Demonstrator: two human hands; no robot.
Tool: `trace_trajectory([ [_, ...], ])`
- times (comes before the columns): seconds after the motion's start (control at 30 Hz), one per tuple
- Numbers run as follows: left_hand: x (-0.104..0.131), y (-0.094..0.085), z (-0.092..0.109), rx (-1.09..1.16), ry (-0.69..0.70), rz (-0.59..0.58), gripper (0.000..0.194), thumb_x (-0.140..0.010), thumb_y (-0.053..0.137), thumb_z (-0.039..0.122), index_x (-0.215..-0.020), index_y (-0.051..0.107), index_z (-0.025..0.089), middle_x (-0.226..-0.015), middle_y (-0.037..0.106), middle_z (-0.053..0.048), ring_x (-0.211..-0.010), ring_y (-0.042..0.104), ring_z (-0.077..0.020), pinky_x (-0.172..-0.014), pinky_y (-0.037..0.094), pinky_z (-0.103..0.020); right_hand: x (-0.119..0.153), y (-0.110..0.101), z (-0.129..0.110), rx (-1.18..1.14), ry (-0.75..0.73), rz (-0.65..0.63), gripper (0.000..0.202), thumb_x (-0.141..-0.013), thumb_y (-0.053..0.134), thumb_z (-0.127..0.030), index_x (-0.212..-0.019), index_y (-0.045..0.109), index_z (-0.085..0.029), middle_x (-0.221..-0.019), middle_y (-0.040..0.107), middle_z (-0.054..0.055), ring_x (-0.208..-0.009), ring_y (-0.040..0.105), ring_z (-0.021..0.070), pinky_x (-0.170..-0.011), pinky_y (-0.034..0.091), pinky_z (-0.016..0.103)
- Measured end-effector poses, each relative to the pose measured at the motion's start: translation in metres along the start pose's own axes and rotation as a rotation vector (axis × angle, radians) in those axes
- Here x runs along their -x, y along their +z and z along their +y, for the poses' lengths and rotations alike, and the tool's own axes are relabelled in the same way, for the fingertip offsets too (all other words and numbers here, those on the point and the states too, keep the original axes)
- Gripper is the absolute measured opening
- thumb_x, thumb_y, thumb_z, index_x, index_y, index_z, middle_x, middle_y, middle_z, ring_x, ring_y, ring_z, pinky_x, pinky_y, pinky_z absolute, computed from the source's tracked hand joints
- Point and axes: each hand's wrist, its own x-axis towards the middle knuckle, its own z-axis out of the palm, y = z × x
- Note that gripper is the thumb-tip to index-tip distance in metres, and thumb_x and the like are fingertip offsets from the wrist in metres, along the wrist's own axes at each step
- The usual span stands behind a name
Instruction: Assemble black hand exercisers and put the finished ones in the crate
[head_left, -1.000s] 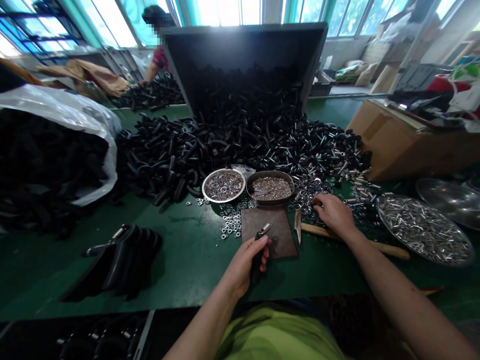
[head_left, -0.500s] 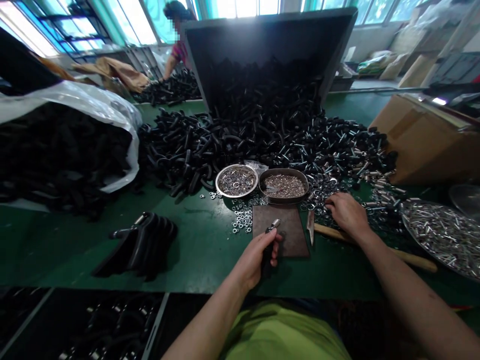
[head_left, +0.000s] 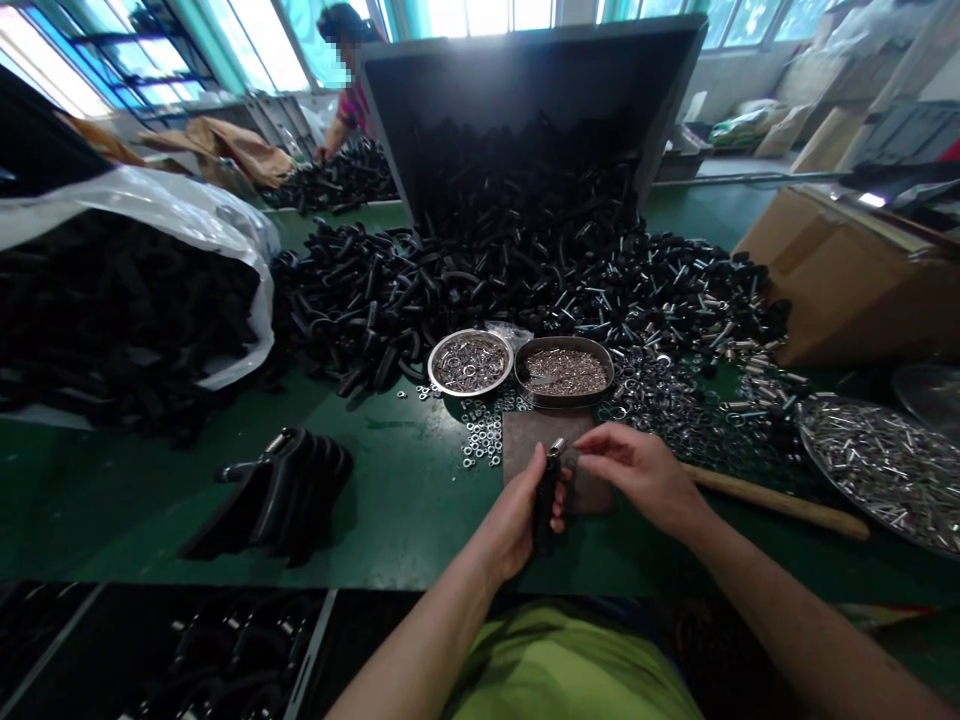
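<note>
My left hand point(head_left: 517, 515) is wrapped round a black handle point(head_left: 546, 500), held upright with a shiny metal sleeve point(head_left: 557, 447) at its top. My right hand point(head_left: 637, 470) has come close to that sleeve from the right. Its thumb and fingertips are drawn together; anything between them is too small to make out. Below both hands lies a dark square plate point(head_left: 521, 435). Loose metal rings point(head_left: 480, 440) are scattered left of the plate, and a pile of larger rings point(head_left: 660, 400) spreads behind my right hand.
A round metal bowl point(head_left: 433, 375) and an oval tin point(head_left: 519, 385) hold small metal parts. A wooden tool handle point(head_left: 780, 500) lies right, near a large tray point(head_left: 806, 430) of metal pieces. Stacked black handles point(head_left: 285, 490) stand left. A cardboard box point(head_left: 847, 280) and a person point(head_left: 352, 105) are farther back.
My right hand has moved left from the ring pile to the top of the black handle. My left hand keeps its hold, with the handle turned slightly more upright.
</note>
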Motion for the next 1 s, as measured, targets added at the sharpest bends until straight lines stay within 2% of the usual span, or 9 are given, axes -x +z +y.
trace_trajectory([
  [0.1, 0.0, 0.004, -0.003, -0.039, 0.023, 0.003, 0.056, -0.075, 0.05, 0.068, -0.084, 0.055, 0.013, -0.069, 0.045, 0.001, -0.058, 0.04, -0.0078, -0.049, 0.031, -0.017, 0.005, 0.021, -0.006, 0.022, 0.01, -0.068, 0.012, -0.084, 0.053, -0.024, -0.09, 0.061, -0.019, -0.081, 0.069, 0.002, -0.072, 0.065, 0.0154, -0.069, 0.049, 0.029],
  [0.33, 0.002, 0.005, -0.007, -0.242, 0.151, 0.033, 0.048, -0.076, 0.054, 0.063, -0.08, 0.053, 0.015, -0.067, 0.045, 0.001, -0.059, 0.041, -0.0093, -0.05, 0.033, -0.019, 0.006, 0.029, 0.001, 0.421, -0.209, 0.051, 0.015, -0.085, 0.044, -0.011, -0.085, 0.057, -0.019, -0.081, 0.064, 0.003, -0.079, 0.06, 0.0168, -0.071, 0.045, 0.029],
  [0.5, 0.001, 0.005, -0.004, -0.388, 0.193, 0.041, 0.048, -0.078, 0.049, 0.065, -0.081, 0.051, 0.017, -0.067, 0.045, 0.002, -0.059, 0.043, -0.0103, -0.055, 0.037, -0.023, 0.011, 0.035, 0.007, 0.467, -0.328, 0.14, 0.018, -0.088, 0.04, -0.011, -0.09, 0.055, -0.021, -0.08, 0.063, 0.004, -0.076, 0.059, 0.0174, -0.07, 0.046, 0.03],
  [0.6, -0.002, 0.005, -0.003, -0.382, 0.189, 0.03, 0.047, -0.079, 0.048, 0.064, -0.079, 0.05, 0.017, -0.069, 0.046, 0.001, -0.06, 0.044, -0.0106, -0.058, 0.038, -0.024, 0.011, 0.037, 0.015, 0.468, -0.423, 0.201, 0.02, -0.088, 0.039, -0.01, -0.094, 0.055, -0.022, -0.081, 0.063, 0.005, -0.078, 0.06, 0.0181, -0.072, 0.046, 0.031],
  [0.73, -0.005, 0.007, -0.003, -0.336, 0.169, 0.01, 0.046, -0.081, 0.047, 0.062, -0.079, 0.051, 0.016, -0.07, 0.046, 0.001, -0.061, 0.043, -0.0102, -0.058, 0.037, -0.023, 0.009, 0.037, 0.023, 0.426, -0.443, 0.249, 0.02, -0.087, 0.041, -0.01, -0.096, 0.055, -0.021, -0.081, 0.063, 0.004, -0.076, 0.06, 0.0174, -0.072, 0.047, 0.031],
  [0.8, -0.007, 0.009, -0.003, -0.353, 0.159, 0.013, 0.047, -0.081, 0.046, 0.062, -0.077, 0.05, 0.016, -0.068, 0.045, 0.001, -0.06, 0.042, -0.0098, -0.055, 0.035, -0.023, 0.008, 0.035, 0.023, 0.397, -0.395, 0.227, 0.019, -0.087, 0.042, -0.011, -0.094, 0.056, -0.021, -0.083, 0.064, 0.004, -0.079, 0.061, 0.0175, -0.074, 0.046, 0.031],
  [0.87, -0.007, 0.011, -0.001, -0.406, 0.164, 0.052, 0.046, -0.08, 0.048, 0.063, -0.077, 0.049, 0.017, -0.064, 0.042, 0.003, -0.057, 0.039, -0.0093, -0.051, 0.032, -0.021, 0.006, 0.031, 0.019, 0.319, -0.285, 0.164, 0.017, -0.086, 0.045, -0.012, -0.091, 0.058, -0.022, -0.084, 0.065, 0.003, -0.08, 0.062, 0.0166, -0.073, 0.047, 0.029],
  [0.93, -0.007, 0.012, 0.002, -0.452, 0.163, 0.098, 0.046, -0.077, 0.053, 0.063, -0.079, 0.05, 0.017, -0.061, 0.038, 0.005, -0.054, 0.035, -0.0085, -0.047, 0.027, -0.02, -0.001, 0.022, 0.014, 0.222, -0.186, 0.035, 0.015, -0.085, 0.047, -0.013, -0.088, 0.059, -0.021, -0.082, 0.066, 0.001, -0.077, 0.062, 0.0147, -0.069, 0.047, 0.026],
  [1.0, -0.008, 0.011, 0.005, -0.439, 0.124, 0.116, 0.047, -0.075, 0.055, 0.062, -0.082, 0.052, 0.016, -0.059, 0.037, 0.006, -0.052, 0.032, -0.0072, -0.045, 0.022, -0.019, -0.018, 0.003, 0.011, 0.206, -0.152, -0.117, 0.016, -0.088, 0.046, -0.017, -0.092, 0.061, -0.021, -0.074, 0.065, -0.002, -0.069, 0.061, 0.0125, -0.063, 0.046, 0.023],
])
